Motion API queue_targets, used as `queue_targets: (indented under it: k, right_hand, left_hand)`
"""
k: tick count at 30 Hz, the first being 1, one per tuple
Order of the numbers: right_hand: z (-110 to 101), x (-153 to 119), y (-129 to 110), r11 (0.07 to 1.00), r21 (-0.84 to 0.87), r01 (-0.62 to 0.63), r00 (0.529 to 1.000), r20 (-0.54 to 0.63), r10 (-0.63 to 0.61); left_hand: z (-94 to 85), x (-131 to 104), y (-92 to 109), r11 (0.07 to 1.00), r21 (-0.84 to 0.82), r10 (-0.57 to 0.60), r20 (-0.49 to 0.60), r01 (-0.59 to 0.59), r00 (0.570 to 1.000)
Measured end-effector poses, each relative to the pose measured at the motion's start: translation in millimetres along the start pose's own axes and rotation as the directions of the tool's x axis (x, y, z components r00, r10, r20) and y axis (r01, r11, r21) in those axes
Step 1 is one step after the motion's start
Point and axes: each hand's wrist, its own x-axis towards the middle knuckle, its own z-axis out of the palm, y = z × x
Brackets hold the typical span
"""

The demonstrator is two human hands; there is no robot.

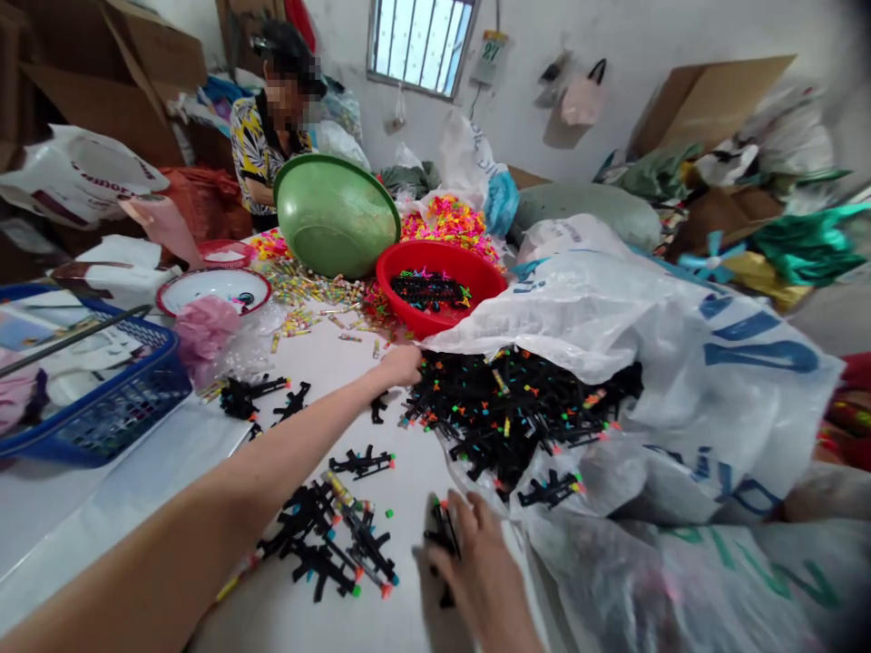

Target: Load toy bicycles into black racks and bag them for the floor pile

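Head view: our left hand (401, 365) is stretched out to 12 o'clock across the white table (102, 508), fingers curled together at the left edge of the black toy-piece heap (517, 408); can't tell whether anything is pinched in it. Our right hand (476, 562) sits low at 6 o'clock, fingers closed around a small bundle of black pieces (442, 531) standing on the table. Heap spills from the mouth of a big white plastic sack (680, 363) at 3 o'clock. Finished-looking black pieces with coloured tips (340, 535) lie in a cluster at 7 o'clock of the right hand, more scattered ones (251, 394) at 9 o'clock of the left hand. Red basin (442, 286) with black bits at 12, tilted green basin (337, 213) just behind it, blue basket (95, 381) at 9. Another person (269, 136) is sitting across the table at 11.
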Motion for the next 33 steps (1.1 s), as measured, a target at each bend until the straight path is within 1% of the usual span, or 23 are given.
queue_targets:
  k: [1, 3, 4, 6, 8, 9, 11, 12, 13, 14, 15, 16, 17, 18, 20, 21, 23, 25, 27, 29, 30, 32, 33]
  right_hand:
    - [19, -14, -11, 1.0, 0.019, -0.024, 1.0, 0.006, 0.024]
    - [43, -30, -29, 0.997, 0.043, -0.069, 0.998, 0.007, 0.069]
    - [48, -32, -35, 0.996, 0.056, -0.076, 0.997, 0.014, 0.075]
    - [45, -25, -41, 0.995, 0.08, -0.057, 0.997, 0.055, 0.053]
    - [25, -5, -35, 0.996, 0.093, -0.012, 0.994, 0.111, 0.002]
    - [8, 9, -27, 0.997, 0.079, 0.009, 0.992, 0.122, -0.019]
    - [-33, 43, -2, 0.999, -0.003, 0.043, 0.997, 0.072, -0.043]
    - [-56, 61, 11, 0.995, -0.096, -0.003, 1.0, -0.028, 0.001]
    - [-78, 78, 24, 0.985, -0.165, -0.054, 0.985, -0.168, 0.026]
    - [-97, 93, 34, 0.967, -0.219, -0.13, 0.949, -0.308, 0.058]
    - [-111, 104, 40, 0.945, -0.261, -0.198, 0.918, -0.388, 0.085]
    - [-119, 111, 41, 0.931, -0.279, -0.234, 0.894, -0.438, 0.093]
    - [-120, 115, 36, 0.929, -0.291, -0.23, 0.894, -0.439, 0.084]
    - [-115, 115, 28, 0.938, -0.3, -0.176, 0.918, -0.394, 0.046]
    - [-87, 111, 3, 0.949, -0.312, 0.039, 0.965, -0.235, -0.117]
    - [-68, 110, -12, 0.935, -0.314, 0.164, 0.963, -0.154, -0.22]
    - [-28, 116, -40, 0.882, -0.312, 0.354, 0.921, -0.048, -0.387]
    - [4, 134, -63, 0.851, -0.315, 0.421, 0.893, -0.021, -0.449]
    - [23, 155, -78, 0.846, -0.317, 0.429, 0.893, 0.004, -0.451]
    - [26, 166, -86, 0.818, -0.321, 0.478, 0.87, 0.044, -0.491]
    - [22, 166, -87, 0.785, -0.321, 0.53, 0.838, 0.061, -0.542]
    - [4, 158, -77, 0.69, -0.313, 0.653, 0.743, 0.086, -0.664]
    - [-10, 152, -66, 0.648, -0.311, 0.695, 0.699, 0.083, -0.71]
  left_hand:
    - [0.7, 1, -16, 0.998, 0.047, -0.042, -0.013, 0.043, 0.999]
    - [6.1, 7, -35, 0.99, 0.108, -0.091, -0.02, 0.092, 0.996]
    - [10.4, 9, -39, 0.987, 0.125, -0.099, -0.019, 0.101, 0.995]
    - [19.6, 11, -38, 0.984, 0.137, -0.116, -0.01, 0.117, 0.993]
    - [24.6, 9, -31, 0.985, 0.119, -0.13, 0.004, 0.129, 0.991]
    - [24.4, 7, -26, 0.987, 0.101, -0.127, 0.016, 0.125, 0.992]
    - [18.3, 3, -12, 0.996, 0.046, -0.083, 0.05, 0.08, 0.995]
    - [12.9, 2, -2, 0.999, 0.008, -0.04, 0.07, 0.04, 0.997]
    - [6.5, 2, 9, 0.999, -0.034, 0.012, 0.089, -0.009, 0.996]
    - [-0.7, 2, 19, 0.995, -0.076, 0.068, 0.105, -0.06, 0.992]
    - [-8.4, 3, 29, 0.988, -0.111, 0.12, 0.117, -0.107, 0.986]
    - [-16.4, 4, 35, 0.98, -0.134, 0.162, 0.13, -0.144, 0.978]
    - [-24.6, 5, 37, 0.976, -0.141, 0.189, 0.144, -0.168, 0.971]
    - [-32.7, 4, 34, 0.975, -0.13, 0.199, 0.16, -0.179, 0.967]
    - [-47.3, -3, 14, 0.983, -0.068, 0.179, 0.192, -0.169, 0.965]
    - [-53.0, -9, -2, 0.988, -0.025, 0.154, 0.202, -0.152, 0.967]
    - [-58.8, -25, -36, 0.992, 0.076, 0.083, 0.195, -0.1, 0.977]
    - [-54.6, -42, -63, 0.984, 0.169, 0.03, 0.166, -0.059, 0.986]
    - [-39.6, -58, -78, 0.971, 0.231, 0.034, 0.142, -0.067, 0.989]
    - [-17.8, -71, -83, 0.958, 0.254, 0.098, 0.139, -0.131, 0.985]
    - [-6.7, -76, -83, 0.952, 0.253, 0.139, 0.143, -0.172, 0.98]
    - [11.5, -84, -85, 0.941, 0.236, 0.212, 0.147, -0.242, 0.966]
    - [17.6, -86, -85, 0.938, 0.227, 0.235, 0.147, -0.264, 0.961]
